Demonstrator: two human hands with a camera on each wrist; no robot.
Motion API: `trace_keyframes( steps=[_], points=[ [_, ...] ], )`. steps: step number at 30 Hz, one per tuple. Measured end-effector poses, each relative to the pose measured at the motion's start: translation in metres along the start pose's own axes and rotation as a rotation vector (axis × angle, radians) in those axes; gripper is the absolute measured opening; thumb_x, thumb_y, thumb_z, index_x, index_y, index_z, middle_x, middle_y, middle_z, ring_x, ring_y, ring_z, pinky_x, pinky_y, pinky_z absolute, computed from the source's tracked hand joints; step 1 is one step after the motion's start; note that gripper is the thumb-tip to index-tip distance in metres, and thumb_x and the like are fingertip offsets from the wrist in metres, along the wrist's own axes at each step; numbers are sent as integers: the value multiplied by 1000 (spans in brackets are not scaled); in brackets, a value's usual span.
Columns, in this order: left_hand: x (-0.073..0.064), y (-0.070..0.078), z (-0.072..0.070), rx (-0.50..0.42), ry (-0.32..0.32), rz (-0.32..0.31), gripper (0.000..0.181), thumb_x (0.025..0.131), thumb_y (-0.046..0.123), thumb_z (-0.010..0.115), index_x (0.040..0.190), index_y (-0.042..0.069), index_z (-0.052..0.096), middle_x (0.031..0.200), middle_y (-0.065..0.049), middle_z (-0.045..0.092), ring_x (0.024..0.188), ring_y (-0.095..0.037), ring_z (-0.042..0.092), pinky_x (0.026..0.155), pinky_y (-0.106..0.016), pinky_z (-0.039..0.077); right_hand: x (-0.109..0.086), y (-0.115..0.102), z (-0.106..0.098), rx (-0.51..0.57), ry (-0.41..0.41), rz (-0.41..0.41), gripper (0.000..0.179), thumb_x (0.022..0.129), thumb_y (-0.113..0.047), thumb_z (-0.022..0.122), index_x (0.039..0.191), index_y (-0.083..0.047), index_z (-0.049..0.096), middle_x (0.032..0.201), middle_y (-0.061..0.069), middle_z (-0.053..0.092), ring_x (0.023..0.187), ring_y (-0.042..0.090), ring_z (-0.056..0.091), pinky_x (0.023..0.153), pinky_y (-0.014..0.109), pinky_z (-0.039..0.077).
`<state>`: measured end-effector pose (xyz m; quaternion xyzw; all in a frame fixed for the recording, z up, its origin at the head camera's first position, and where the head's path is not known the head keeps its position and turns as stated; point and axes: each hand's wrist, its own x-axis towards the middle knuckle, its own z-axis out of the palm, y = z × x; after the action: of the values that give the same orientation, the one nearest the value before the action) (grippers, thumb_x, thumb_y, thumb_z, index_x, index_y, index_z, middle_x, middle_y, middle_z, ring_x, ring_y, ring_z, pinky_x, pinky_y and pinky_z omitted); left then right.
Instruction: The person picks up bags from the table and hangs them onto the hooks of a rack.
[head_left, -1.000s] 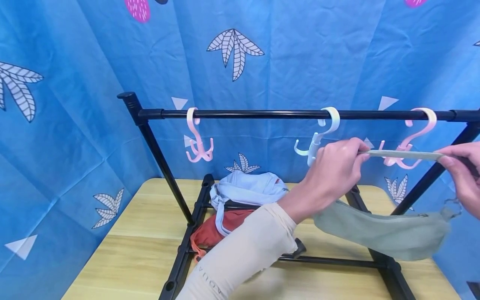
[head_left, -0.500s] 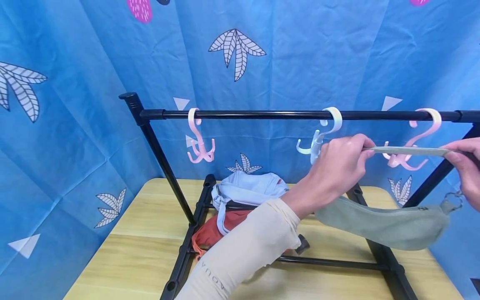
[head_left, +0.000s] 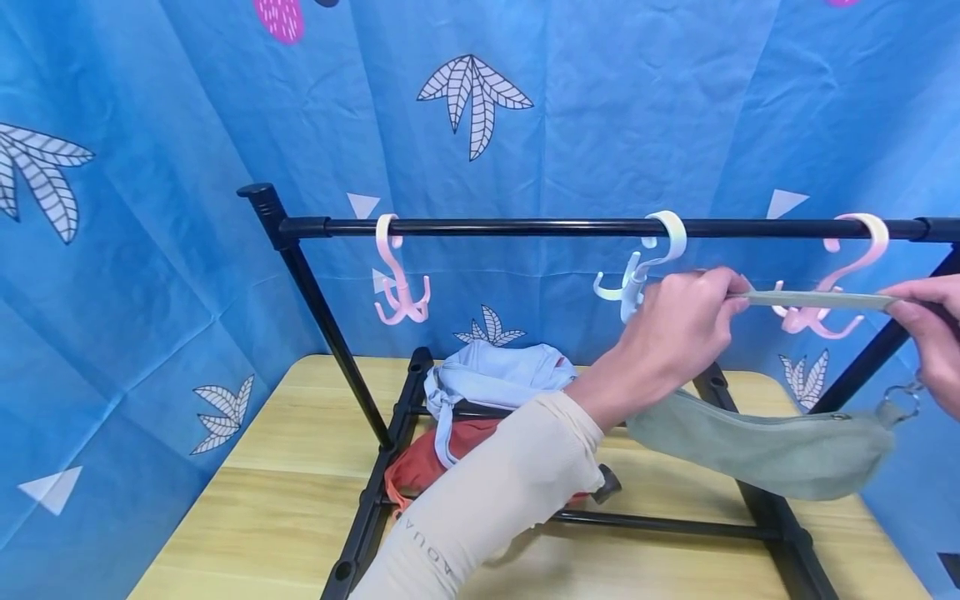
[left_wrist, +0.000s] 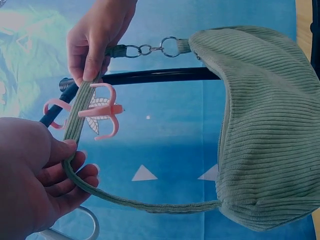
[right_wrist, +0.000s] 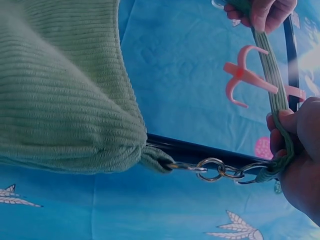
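Note:
A green corduroy shoulder bag (head_left: 772, 450) hangs by its strap (head_left: 817, 300), which is stretched level between both hands. My left hand (head_left: 675, 333) pinches one end of that stretch between thumb and fingers. The other end is pinched by my right hand (head_left: 930, 333), partly cut off at the frame's edge. Metal rings (right_wrist: 220, 169) join the strap to the bag near the right hand. Just behind the taut strap is a pink hook hanger (left_wrist: 102, 111), its prongs overlapping the strap in the head view. A pale blue hook hanger (head_left: 633, 283) hangs just beyond the left hand.
A black rack's top bar (head_left: 495, 227) carries the hangers, including another pink one (head_left: 401, 292) at left. On the wooden table (head_left: 255, 500), a light blue bag (head_left: 502, 371) and a red bag (head_left: 442, 454) lie on the rack's base. A patterned blue curtain (head_left: 600, 100) stands behind.
Both hands have risen slightly with the strap, and the bag has lifted a little with it. The head view has shifted slightly. Both hands keep hold of the strap.

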<state>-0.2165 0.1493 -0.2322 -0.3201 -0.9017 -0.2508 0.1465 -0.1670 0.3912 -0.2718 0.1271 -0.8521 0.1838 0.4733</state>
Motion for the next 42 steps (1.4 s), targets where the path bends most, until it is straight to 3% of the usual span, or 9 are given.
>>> trace_keyframes(
  steps=[8, 12, 15, 23, 27, 30, 33, 37, 42],
  points=[
    [0, 0, 6, 20, -24, 2, 26, 109, 31, 53, 129, 27, 69, 112, 16, 73, 71, 4, 57, 51, -8, 40, -6, 6, 3, 4, -10, 35, 40, 111, -13, 43, 110, 22, 62, 101, 36, 57, 103, -26, 26, 95, -3, 23],
    [-2, 0, 8, 38, -33, 21, 27, 109, 31, 52, 130, 26, 69, 113, 16, 73, 72, 4, 57, 52, -7, 40, -11, 11, 4, 21, -2, 48, 39, 110, -12, 45, 110, 22, 63, 103, -10, 63, 98, -26, 28, 91, -2, 24],
    [-3, 0, 9, 47, -40, 38, 28, 110, 32, 52, 131, 26, 68, 113, 16, 74, 72, 5, 57, 52, -6, 39, -15, 12, 5, 50, 7, 60, 40, 110, -14, 45, 111, 22, 63, 111, -45, 41, 99, -26, 30, 92, -3, 26],
    [-8, -2, 14, 78, -52, 52, 28, 110, 33, 50, 129, 26, 69, 110, 17, 73, 66, 4, 55, 50, -7, 38, -25, 17, 7, 94, 9, 58, 45, 111, -17, 45, 111, 25, 63, 113, -50, 38, 88, -20, 30, 84, -3, 26],
    [-10, -3, 16, 84, -48, 57, 28, 110, 34, 50, 130, 26, 69, 108, 17, 73, 65, 4, 55, 50, -7, 37, -30, 19, 9, 114, 21, 37, 29, 111, -18, 46, 119, -7, 72, 114, -50, 40, 89, -21, 31, 84, -1, 28],
    [-11, -2, 16, 91, -46, 64, 29, 110, 34, 49, 130, 26, 69, 109, 17, 74, 65, 4, 55, 50, -7, 37, -31, 18, 9, 136, 25, 52, 25, 111, -18, 47, 125, -36, 58, 113, -49, 41, 88, -20, 33, 84, -1, 29],
    [-13, -3, 17, 93, -43, 74, 29, 110, 34, 49, 130, 25, 69, 113, 16, 75, 69, 6, 58, 53, -4, 38, -31, 15, 8, 124, 18, 79, 24, 110, -17, 48, 118, -23, 70, 110, -50, 41, 84, -18, 32, 79, -3, 26],
    [-16, -4, 19, 76, -36, 80, 29, 110, 34, 50, 130, 24, 69, 113, 15, 75, 74, 8, 59, 57, -2, 39, -33, 11, 6, 82, 3, 103, 40, 110, -14, 48, 111, 21, 66, 109, -51, 37, 85, -19, 30, 80, -5, 24],
    [-18, -5, 22, 63, -20, 75, 29, 110, 35, 51, 128, 25, 70, 110, 16, 74, 72, 8, 57, 58, -2, 40, -36, 9, 3, 50, -20, 119, 36, 109, -12, 49, 111, 21, 64, 104, -47, 34, 78, -18, 28, 68, -2, 24]
  ],
)
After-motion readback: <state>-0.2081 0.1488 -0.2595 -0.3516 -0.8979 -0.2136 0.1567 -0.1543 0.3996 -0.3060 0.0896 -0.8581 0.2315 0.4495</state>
